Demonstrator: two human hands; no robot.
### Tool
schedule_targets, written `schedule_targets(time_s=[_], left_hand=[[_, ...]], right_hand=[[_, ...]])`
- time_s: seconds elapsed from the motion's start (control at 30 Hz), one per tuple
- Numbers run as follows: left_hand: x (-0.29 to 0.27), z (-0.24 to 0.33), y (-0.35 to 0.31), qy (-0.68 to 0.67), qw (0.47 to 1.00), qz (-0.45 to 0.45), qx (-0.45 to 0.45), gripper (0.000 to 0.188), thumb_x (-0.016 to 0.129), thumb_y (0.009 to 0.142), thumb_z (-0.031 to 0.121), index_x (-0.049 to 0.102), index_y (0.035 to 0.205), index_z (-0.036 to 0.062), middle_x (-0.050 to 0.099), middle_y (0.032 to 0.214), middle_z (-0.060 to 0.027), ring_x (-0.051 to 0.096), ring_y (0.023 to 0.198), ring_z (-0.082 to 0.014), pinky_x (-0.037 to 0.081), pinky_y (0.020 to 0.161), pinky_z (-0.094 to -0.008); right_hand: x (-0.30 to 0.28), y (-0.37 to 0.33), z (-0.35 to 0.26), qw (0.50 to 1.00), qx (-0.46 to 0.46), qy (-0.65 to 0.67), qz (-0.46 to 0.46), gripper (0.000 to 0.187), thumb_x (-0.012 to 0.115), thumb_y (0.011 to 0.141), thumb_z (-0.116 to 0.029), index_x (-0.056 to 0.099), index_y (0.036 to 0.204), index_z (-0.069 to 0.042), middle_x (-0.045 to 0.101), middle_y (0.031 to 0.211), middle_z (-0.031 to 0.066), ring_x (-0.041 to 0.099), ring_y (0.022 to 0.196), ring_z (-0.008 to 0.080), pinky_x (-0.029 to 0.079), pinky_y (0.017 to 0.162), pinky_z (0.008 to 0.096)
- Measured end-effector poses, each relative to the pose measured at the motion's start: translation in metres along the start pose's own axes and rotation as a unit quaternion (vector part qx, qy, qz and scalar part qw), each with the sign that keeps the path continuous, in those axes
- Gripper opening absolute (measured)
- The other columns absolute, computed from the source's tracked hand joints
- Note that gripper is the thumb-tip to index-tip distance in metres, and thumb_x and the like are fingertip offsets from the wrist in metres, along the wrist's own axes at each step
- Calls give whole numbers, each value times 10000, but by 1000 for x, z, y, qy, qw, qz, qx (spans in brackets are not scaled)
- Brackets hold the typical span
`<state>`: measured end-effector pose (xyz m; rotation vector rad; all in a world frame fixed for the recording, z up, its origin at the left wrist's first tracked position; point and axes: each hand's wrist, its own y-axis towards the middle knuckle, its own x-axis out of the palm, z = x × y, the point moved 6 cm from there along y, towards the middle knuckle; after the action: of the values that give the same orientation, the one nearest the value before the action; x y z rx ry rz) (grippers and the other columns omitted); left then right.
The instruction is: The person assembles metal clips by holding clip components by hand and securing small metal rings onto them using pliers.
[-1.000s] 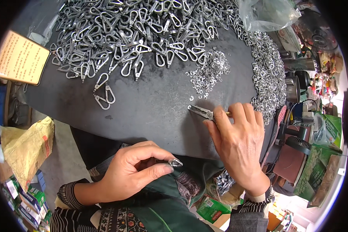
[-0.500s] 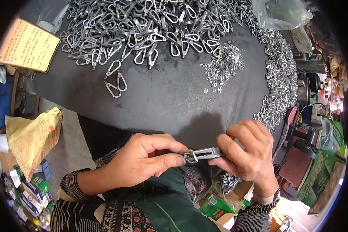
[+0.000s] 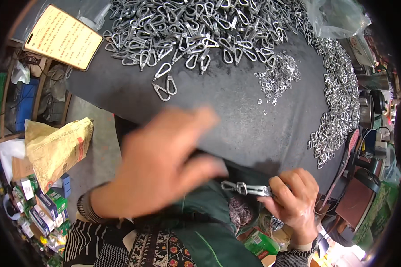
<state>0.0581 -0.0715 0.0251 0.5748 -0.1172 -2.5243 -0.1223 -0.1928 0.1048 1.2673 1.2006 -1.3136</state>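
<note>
My right hand (image 3: 294, 200) is closed around a pair of pliers (image 3: 259, 190) held above my lap. At the jaws is a small metal link (image 3: 241, 188), and a silver snap hook (image 3: 227, 185) hangs out beyond it. My left hand (image 3: 153, 162) is in the air to the left of the pliers, smeared by motion, with thumb and fingers apart and nothing seen between them. Ahead on the dark table (image 3: 200, 107), a few loose snap hooks (image 3: 165, 89) lie in front of a big heap of snap hooks (image 3: 191, 31).
Small open rings (image 3: 278, 75) form a pile right of the middle. A long bank of metal links (image 3: 341, 107) follows the table's right edge. A phone with a lit screen (image 3: 64, 38) lies at the far left. Below it are a yellow paper bag (image 3: 58, 149) and boxes (image 3: 47, 216).
My left hand has let go of the metal pieces at the pliers' jaws and moved up and left, opening. The right hand still holds the pliers. The whole view has shifted slightly.
</note>
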Motion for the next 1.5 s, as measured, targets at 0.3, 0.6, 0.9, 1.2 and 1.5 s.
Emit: schedule_targets(time_s=[0.3,0.6,0.9,1.2,1.5], left_hand=[[-49,-33,55,479,856,162,112,167,711,795,100,569,855,36,553,816,-104,613,848,-299,517,695,-410],[-93,-51,45,-60,988,138,-21,256,592,954,147,606,1156,-10,598,862,-36,523,653,-88,398,531,-220],[-57,-51,-68,-504,827,91,-231,309,553,951,143,523,1220,-8,657,920,-140,550,533,-104,388,422,-172],[24,-13,-47,-515,810,-78,-269,170,507,973,-14,528,1141,-28,684,931,-232,707,646,-194,558,479,-247],[41,-19,-51,-445,865,-30,-230,214,543,1005,43,605,1200,-19,676,884,-77,572,590,-57,454,505,-195]], right_hand=[[0,-20,53,976,176,-55,118,304,768,737,-78,656,1016,-34,589,850,118,578,786,302,455,712,411],[-7,-13,141,897,363,-136,213,174,699,890,-112,666,1036,-22,680,872,156,678,780,297,518,712,380],[50,39,108,925,315,126,170,181,701,840,-29,674,1016,3,679,802,162,653,682,222,512,676,327],[64,47,11,730,240,639,-24,130,722,855,9,653,965,-5,632,803,-7,549,708,43,428,620,212],[55,53,-8,848,117,514,-52,148,721,834,-2,650,963,10,635,817,77,614,725,169,476,647,302]])
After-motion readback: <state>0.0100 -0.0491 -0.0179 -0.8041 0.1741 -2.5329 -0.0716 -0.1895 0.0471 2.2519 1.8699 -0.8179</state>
